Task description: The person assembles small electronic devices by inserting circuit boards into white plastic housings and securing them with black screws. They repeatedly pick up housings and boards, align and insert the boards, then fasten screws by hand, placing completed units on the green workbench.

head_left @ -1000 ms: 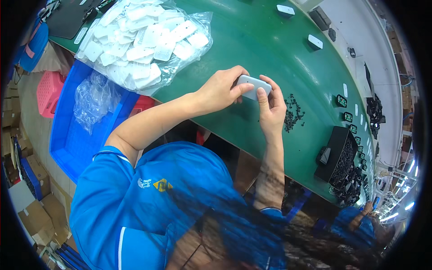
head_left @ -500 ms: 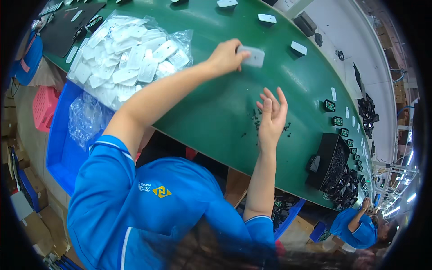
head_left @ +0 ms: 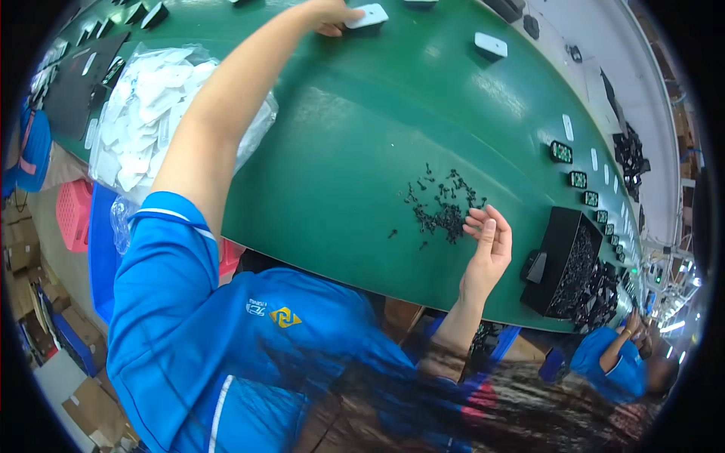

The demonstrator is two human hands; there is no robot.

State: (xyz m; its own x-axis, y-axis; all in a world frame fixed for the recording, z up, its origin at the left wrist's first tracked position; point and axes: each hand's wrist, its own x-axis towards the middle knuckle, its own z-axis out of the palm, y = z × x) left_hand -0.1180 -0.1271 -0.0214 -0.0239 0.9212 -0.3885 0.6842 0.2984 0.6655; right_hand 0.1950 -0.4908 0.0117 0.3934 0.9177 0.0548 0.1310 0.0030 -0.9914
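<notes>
At the far edge of the picture, my left hand (head_left: 329,15) has its fingers closed on the near end of a small box-shaped case (head_left: 368,16) with a white top and dark sides, low over the green table. My right hand (head_left: 489,245) is by the table's near side, palm partly up and fingers loosely bent but apart. I see nothing held in it. Its fingertips are just beside a scattered pile of tiny black stemmed parts (head_left: 444,215). Left of my left arm lies a clear bag of white plastic covers (head_left: 143,113), partly hidden by that arm.
Another white-topped case (head_left: 491,46) stands at the far right. Open cases with green circuit boards (head_left: 561,152) line the right edge, beside loose white covers (head_left: 568,127). A black box (head_left: 555,260) of small dark parts stands at right. A co-worker (head_left: 615,359) sits beyond.
My left hand has carried the case away from me to the table's far part. My right hand has come nearer to me, and the pile of tiny black parts shows more fully.
</notes>
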